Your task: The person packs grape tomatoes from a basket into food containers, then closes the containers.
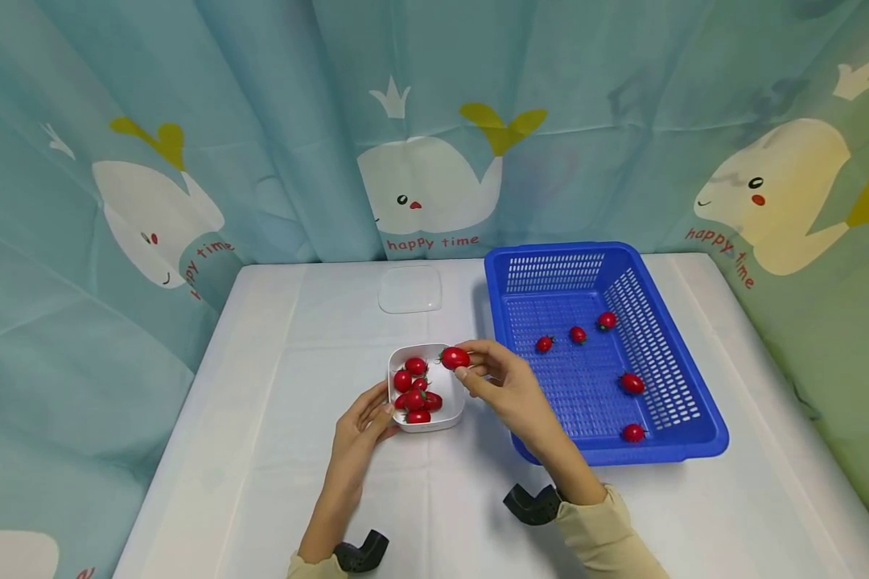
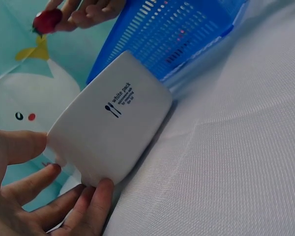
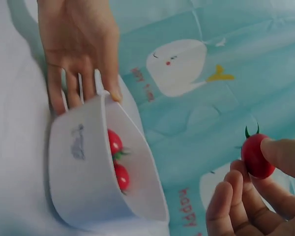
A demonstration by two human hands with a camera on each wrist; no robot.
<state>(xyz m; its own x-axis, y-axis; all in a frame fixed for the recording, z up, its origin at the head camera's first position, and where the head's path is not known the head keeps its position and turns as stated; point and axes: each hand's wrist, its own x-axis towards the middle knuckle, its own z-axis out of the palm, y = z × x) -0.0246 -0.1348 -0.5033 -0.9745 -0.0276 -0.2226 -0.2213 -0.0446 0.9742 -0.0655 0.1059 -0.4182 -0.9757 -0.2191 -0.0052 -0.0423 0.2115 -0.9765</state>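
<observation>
Several red cherry tomatoes [image 1: 416, 400] with green stems lie in a small white plastic container [image 1: 446, 412] on the table. My left hand [image 1: 358, 432] holds the container at its near left corner, thumb at the rim and fingers against the outer wall. Over the container's far right part, my right hand [image 1: 505, 386] pinches one cherry tomato [image 1: 455, 358] between thumb and fingers. In the right wrist view, that held tomato [image 3: 257, 156] has its green stem pointing up, apart from the container. Printed lettering marks the container's side [image 2: 132, 128] in the left wrist view.
A blue slotted basket [image 1: 702, 446] stands at the right, with several cherry tomatoes [image 1: 632, 383] spread over its floor. Behind the container lies a clear flat lid [image 1: 409, 289] on the white tablecloth [image 1: 297, 370]. A whale-print curtain [image 1: 275, 161] hangs behind the table.
</observation>
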